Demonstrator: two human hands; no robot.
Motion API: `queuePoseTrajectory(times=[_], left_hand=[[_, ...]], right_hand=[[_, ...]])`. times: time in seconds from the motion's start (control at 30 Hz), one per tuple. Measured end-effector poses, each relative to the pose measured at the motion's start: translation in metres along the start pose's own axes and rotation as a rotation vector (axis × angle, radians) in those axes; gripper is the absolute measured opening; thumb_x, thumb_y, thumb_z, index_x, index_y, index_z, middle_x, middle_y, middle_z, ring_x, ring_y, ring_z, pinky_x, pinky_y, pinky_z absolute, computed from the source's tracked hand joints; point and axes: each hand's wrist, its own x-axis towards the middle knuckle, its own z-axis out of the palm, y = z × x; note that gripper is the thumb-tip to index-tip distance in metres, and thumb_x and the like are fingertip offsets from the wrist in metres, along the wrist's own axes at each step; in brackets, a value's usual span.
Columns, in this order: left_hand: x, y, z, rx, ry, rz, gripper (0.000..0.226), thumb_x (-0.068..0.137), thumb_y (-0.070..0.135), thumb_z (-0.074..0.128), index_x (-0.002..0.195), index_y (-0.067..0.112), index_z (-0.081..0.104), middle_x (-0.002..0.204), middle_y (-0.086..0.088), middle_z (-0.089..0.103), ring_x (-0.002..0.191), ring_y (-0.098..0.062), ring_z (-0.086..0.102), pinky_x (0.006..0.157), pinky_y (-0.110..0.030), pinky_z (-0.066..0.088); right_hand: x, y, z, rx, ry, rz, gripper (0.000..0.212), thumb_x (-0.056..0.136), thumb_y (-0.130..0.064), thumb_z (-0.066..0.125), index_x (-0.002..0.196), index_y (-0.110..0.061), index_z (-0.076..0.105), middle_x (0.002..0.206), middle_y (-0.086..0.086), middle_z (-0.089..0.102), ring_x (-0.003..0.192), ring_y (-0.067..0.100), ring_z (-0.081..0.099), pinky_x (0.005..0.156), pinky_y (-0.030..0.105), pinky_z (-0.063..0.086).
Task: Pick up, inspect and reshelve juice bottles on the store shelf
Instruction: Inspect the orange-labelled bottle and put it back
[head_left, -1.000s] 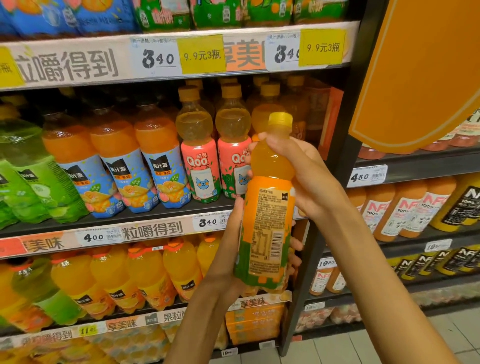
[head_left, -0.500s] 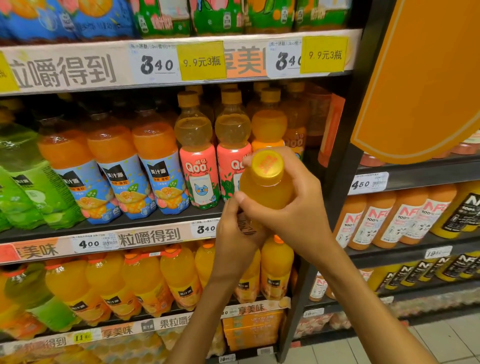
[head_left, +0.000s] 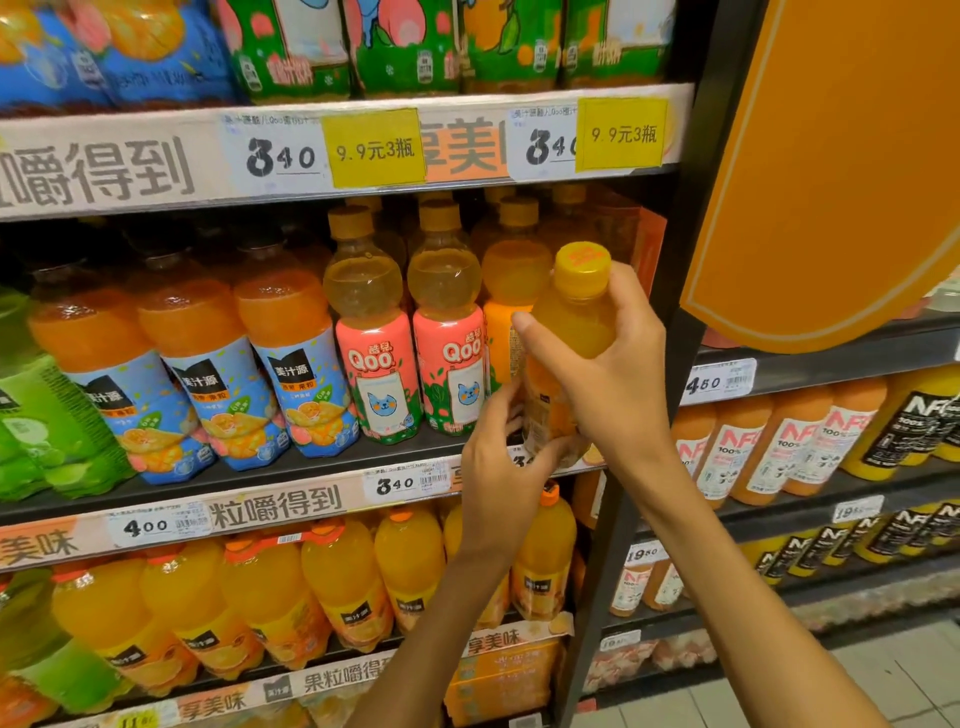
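Two hands on one orange juice bottle (head_left: 563, 358) at the shelf (head_left: 291, 475) edge: your right hand (head_left: 615, 374) wraps the shoulder, your left hand (head_left: 501, 467) cups the base. Full, so hefty; smooth plastic, likely slick. Neighbours read Qoo (head_left: 371, 358), tags 3.40 (head_left: 283, 156) and 9.9元3瓶 (head_left: 375, 149).

Yellow promotion tags (head_left: 375, 148) and white price labels (head_left: 280, 156) line the shelf edge above me. To my right hangs a big orange sign (head_left: 852, 171); pale floor tiles (head_left: 904, 675) lie below.
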Motion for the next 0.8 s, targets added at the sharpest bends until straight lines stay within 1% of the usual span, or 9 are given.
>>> queuePoseTrajectory(times=[0.07,0.13,0.27,0.33,0.43,0.53,0.63,0.73,0.8], left_hand=[[0.002,-0.001,0.003,-0.006,0.033,0.011,0.063,0.074,0.022,0.078,0.128,0.030,0.045,0.120,0.019,0.055,0.116,0.000,0.053,0.097,-0.018,0.045],[0.003,0.001,0.007,0.015,0.062,0.023,0.061,0.075,0.022,0.078,0.125,0.031,0.046,0.119,0.017,0.056,0.115,-0.001,0.054,0.097,-0.022,0.046],[0.002,0.001,0.017,0.079,0.122,0.034,0.064,0.076,0.024,0.077,0.133,0.015,0.048,0.128,-0.001,0.058,0.116,-0.011,0.055,0.097,-0.030,0.048],[0.002,0.002,0.022,0.122,0.148,0.033,0.067,0.077,0.025,0.076,0.136,0.013,0.046,0.131,-0.002,0.055,0.120,-0.014,0.053,0.099,-0.032,0.047],[-0.001,0.001,0.030,0.233,0.160,0.070,0.074,0.077,0.022,0.077,0.140,0.008,0.039,0.133,-0.005,0.051,0.125,-0.017,0.043,0.105,-0.032,0.038],[-0.002,-0.002,0.033,0.289,0.146,0.088,0.079,0.076,0.019,0.078,0.141,0.006,0.035,0.135,-0.014,0.048,0.126,-0.023,0.042,0.105,-0.035,0.039],[0.002,-0.006,0.035,0.336,0.180,0.097,0.080,0.072,0.022,0.081,0.140,0.008,0.040,0.124,-0.018,0.047,0.112,-0.025,0.050,0.088,-0.034,0.051],[0.005,-0.002,0.038,0.374,0.172,0.083,0.079,0.075,0.033,0.076,0.141,0.010,0.039,0.123,-0.015,0.049,0.114,-0.026,0.050,0.086,-0.038,0.052],[0.007,-0.001,0.040,0.397,0.179,0.084,0.077,0.078,0.042,0.070,0.141,0.010,0.040,0.122,-0.014,0.051,0.113,-0.024,0.051,0.081,-0.037,0.053]], right_hand=[[0.007,0.003,-0.001,-0.019,0.035,0.030,0.034,0.082,-0.018,0.074,0.110,-0.011,0.056,0.107,0.007,0.060,0.099,0.014,0.060,0.083,0.024,0.050],[0.015,0.005,-0.003,-0.046,0.047,0.067,0.037,0.083,-0.020,0.074,0.113,-0.009,0.056,0.109,0.009,0.061,0.102,0.019,0.060,0.087,0.032,0.051],[0.028,0.007,-0.005,-0.132,-0.002,0.104,0.037,0.085,-0.025,0.072,0.115,-0.011,0.055,0.109,0.006,0.061,0.102,0.020,0.059,0.084,0.033,0.051],[0.034,0.006,-0.006,-0.212,-0.051,0.099,0.039,0.086,-0.027,0.070,0.116,-0.010,0.053,0.113,0.009,0.059,0.106,0.021,0.057,0.089,0.034,0.048],[0.045,0.005,-0.009,-0.295,-0.128,0.127,0.040,0.086,-0.028,0.069,0.116,-0.007,0.053,0.116,0.013,0.054,0.109,0.023,0.053,0.093,0.037,0.044],[0.055,0.005,-0.010,-0.362,-0.186,0.191,0.045,0.086,-0.029,0.069,0.116,-0.002,0.050,0.118,0.014,0.046,0.111,0.024,0.048,0.093,0.037,0.044],[0.057,0.007,-0.008,-0.373,-0.156,0.228,0.047,0.088,-0.027,0.067,0.118,0.001,0.044,0.125,0.016,0.042,0.119,0.026,0.044,0.096,0.037,0.042],[0.052,0.011,-0.001,-0.403,-0.067,0.175,0.060,0.089,-0.021,0.066,0.133,0.002,0.033,0.142,0.020,0.034,0.135,0.028,0.033,0.106,0.030,0.032],[0.047,0.014,0.002,-0.416,-0.004,0.118,0.068,0.091,-0.019,0.063,0.141,0.003,0.022,0.148,0.020,0.028,0.140,0.026,0.026,0.106,0.019,0.024]])
